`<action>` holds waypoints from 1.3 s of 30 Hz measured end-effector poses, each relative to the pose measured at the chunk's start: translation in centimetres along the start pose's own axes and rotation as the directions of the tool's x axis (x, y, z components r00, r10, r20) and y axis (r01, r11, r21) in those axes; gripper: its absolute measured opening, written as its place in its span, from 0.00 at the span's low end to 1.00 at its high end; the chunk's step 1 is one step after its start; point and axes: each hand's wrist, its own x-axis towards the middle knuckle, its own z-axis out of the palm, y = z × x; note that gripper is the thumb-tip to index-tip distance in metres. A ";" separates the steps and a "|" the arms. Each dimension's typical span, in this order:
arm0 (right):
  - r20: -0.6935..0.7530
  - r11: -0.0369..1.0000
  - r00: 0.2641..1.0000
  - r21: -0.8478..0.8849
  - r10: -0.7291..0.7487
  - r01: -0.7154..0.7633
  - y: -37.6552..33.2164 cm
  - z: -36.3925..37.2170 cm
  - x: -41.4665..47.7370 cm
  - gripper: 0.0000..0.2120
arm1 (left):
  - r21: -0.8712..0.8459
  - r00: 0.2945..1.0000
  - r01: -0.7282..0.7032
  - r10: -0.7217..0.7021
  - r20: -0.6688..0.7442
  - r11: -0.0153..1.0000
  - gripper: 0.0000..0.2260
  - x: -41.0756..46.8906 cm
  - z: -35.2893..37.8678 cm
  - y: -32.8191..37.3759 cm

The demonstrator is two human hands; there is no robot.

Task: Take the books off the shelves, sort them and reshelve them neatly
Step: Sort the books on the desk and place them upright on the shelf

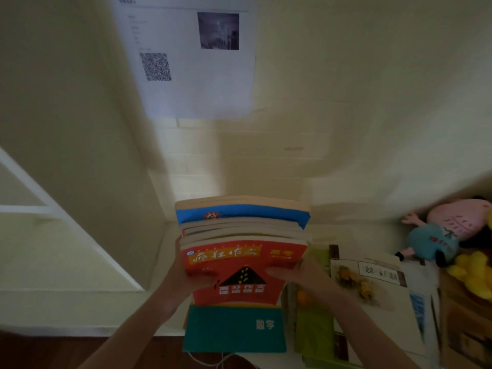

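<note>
Books (pixel 242 230) in a bundle are clamped between both hands: the left hand (pixel 177 265) is curled round the left edge, the right hand (pixel 303 272) grips the right edge, thumb laid on the red cover (pixel 239 262) (title upright to the wearer). Their long axis is pointed away, top edges toward the wall (pixel 346 102). A green maths book (pixel 234 328) is seen just below, other books (pixel 367 283) flat at right.

Book stack (pixel 243 235) left of plush toys (pixel 447 233).
</note>
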 end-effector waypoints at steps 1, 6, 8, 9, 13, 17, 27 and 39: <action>0.017 1.000 1.000 -0.021 0.002 -0.002 -0.3 0.0 -0.2 0.25 | -0.012 1.000 0.001 -0.001 0.002 1.000 0.36 0.2 0.0 -0.1; -0.060 1.000 0.998 -0.017 -0.021 0.020 -0.5 0.0 0.0 0.23 | -0.049 0.999 0.017 -0.015 0.050 0.999 0.42 0.6 -0.4 -0.1; -0.054 1.000 0.998 -0.007 -0.023 0.023 -0.4 0.1 0.1 0.22 | -0.059 0.993 0.044 -0.037 0.111 0.997 0.45 -0.1 -1.0 0.3; -0.047 1.000 0.999 0.000 -0.020 0.020 -0.5 0.1 0.1 0.22 | -0.071 0.987 0.038 -0.026 0.156 0.997 0.45 -0.2 -1.3 0.7; -0.028 0.999 1.000 0.043 0.001 0.001 -0.3 0.0 0.0 0.24 | -0.232 0.998 -0.065 0.057 -0.041 0.970 0.38 0.2 -1.1 3.9; -0.020 0.999 1.000 0.043 0.010 -0.009 -0.4 0.0 0.2 0.24 | -0.252 1.000 0.008 -0.004 0.015 0.968 0.43 0.3 -0.3 5.9; -0.001 0.999 0.999 0.015 0.042 -0.042 -0.5 -0.2 0.1 0.22 | -0.188 0.998 0.035 -0.046 -0.051 0.982 0.24 1.5 -1.2 4.5; -0.149 0.987 0.978 -0.097 -0.143 0.129 1.4 0.2 0.7 0.54 | 0.392 0.989 -0.007 0.064 -0.134 0.920 0.42 0.1 -1.5 -1.9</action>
